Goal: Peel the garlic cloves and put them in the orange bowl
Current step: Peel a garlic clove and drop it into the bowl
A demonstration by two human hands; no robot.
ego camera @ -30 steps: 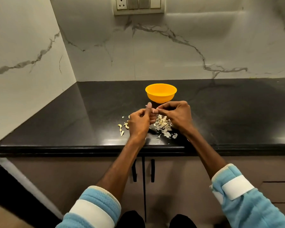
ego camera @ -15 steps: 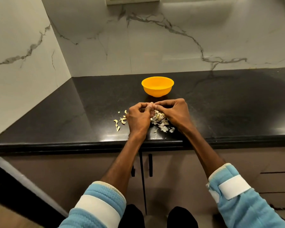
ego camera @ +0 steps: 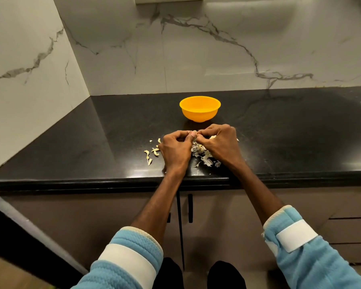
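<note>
The orange bowl [ego camera: 199, 109] stands on the black counter, just beyond my hands. My left hand [ego camera: 175, 147] and my right hand [ego camera: 219, 144] meet fingertip to fingertip over the counter, both pinching a small garlic clove [ego camera: 194, 134] that is mostly hidden by the fingers. A heap of papery garlic skins [ego camera: 203, 156] lies under and between the hands. Several pale garlic pieces [ego camera: 151, 153] are scattered on the counter to the left of my left hand. The inside of the bowl is hidden from here.
The black counter [ego camera: 290, 132] runs right along a white marble wall and ends in a corner at the left. Its front edge [ego camera: 92, 182] lies just under my wrists. Cabinet doors with dark handles [ego camera: 190, 207] are below.
My hands have stayed together at the clove with small finger shifts. My head has tilted down a little, so the wall socket has slid out of the top of the view.
</note>
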